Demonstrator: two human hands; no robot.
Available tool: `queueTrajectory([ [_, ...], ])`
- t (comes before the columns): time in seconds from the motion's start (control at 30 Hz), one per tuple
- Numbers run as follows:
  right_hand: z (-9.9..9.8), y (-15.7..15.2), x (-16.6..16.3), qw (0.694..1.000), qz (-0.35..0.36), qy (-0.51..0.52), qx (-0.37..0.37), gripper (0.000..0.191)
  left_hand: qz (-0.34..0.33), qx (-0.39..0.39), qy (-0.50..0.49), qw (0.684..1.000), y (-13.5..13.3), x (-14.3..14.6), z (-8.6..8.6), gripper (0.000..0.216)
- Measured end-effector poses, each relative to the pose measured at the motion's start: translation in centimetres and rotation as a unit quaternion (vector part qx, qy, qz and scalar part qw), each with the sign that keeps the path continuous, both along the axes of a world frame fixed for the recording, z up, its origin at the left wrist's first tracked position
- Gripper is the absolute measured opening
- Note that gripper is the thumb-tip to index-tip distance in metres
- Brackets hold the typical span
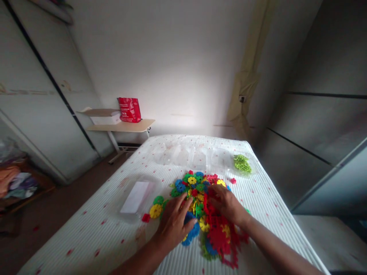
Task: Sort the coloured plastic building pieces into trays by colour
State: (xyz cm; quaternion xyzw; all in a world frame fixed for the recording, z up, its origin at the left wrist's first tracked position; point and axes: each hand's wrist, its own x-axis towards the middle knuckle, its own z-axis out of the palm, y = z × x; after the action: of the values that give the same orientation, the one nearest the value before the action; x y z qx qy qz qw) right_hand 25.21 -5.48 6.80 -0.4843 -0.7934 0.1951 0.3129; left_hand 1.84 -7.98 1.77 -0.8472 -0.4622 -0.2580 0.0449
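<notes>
A heap of flat plastic gear-shaped pieces (197, 187) in red, blue, green and yellow lies on a white striped bed (100, 236). My left hand (174, 221) rests on the heap's left side with fingers spread flat over blue and yellow pieces. My right hand (225, 204) lies on the heap's right side, fingers curled over red pieces; what they grip, if anything, is hidden. An assembled red lattice of pieces (222, 240) lies just below my right hand.
A clear plastic bag with white paper (136, 196) lies left of the heap. A small bag of light green pieces (242, 163) sits far right on the bed. A single red piece (145, 217) lies apart. A side table with a red bag (129, 109) stands by the wall.
</notes>
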Motion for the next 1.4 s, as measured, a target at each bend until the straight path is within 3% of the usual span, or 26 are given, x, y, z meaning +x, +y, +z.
queueTrajectory([
  [0.2, 1.0, -0.6, -2.9, 0.997, 0.077, 0.009, 0.031, 0.036, 0.051, 0.006, -0.023, 0.998, 0.0, -0.2, 0.3, 0.036],
  [0.37, 1.4, 0.5, 0.5, 0.996, -0.023, 0.024, 0.082, 0.026, 0.039, 0.008, -0.062, 0.997, 0.3, -0.5, 0.8, 0.037],
  [0.57, -0.6, 2.0, 5.3, 0.988, -0.133, 0.030, 0.077, 0.030, 0.051, -0.061, -0.040, 0.996, 2.5, 0.4, 3.8, 0.032],
  [0.7, -2.6, 2.7, 7.3, 0.973, -0.207, 0.031, 0.093, 0.033, 0.129, -0.120, 0.018, 0.984, 4.9, 1.6, 5.1, 0.022],
  [0.8, -3.4, 3.0, 8.3, 0.967, -0.239, 0.027, 0.085, 0.034, 0.197, -0.152, 0.035, 0.968, 6.0, 2.7, 5.3, 0.030],
  [1.1, -5.0, 3.4, 7.7, 0.974, -0.212, 0.001, 0.077, 0.033, 0.231, -0.207, 0.003, 0.951, 7.1, 3.9, 4.9, 0.024],
  [1.4, -4.5, 3.2, 7.1, 0.976, -0.198, -0.041, 0.076, 0.032, 0.229, -0.244, -0.003, 0.942, 7.8, 4.3, 4.7, 0.034],
])
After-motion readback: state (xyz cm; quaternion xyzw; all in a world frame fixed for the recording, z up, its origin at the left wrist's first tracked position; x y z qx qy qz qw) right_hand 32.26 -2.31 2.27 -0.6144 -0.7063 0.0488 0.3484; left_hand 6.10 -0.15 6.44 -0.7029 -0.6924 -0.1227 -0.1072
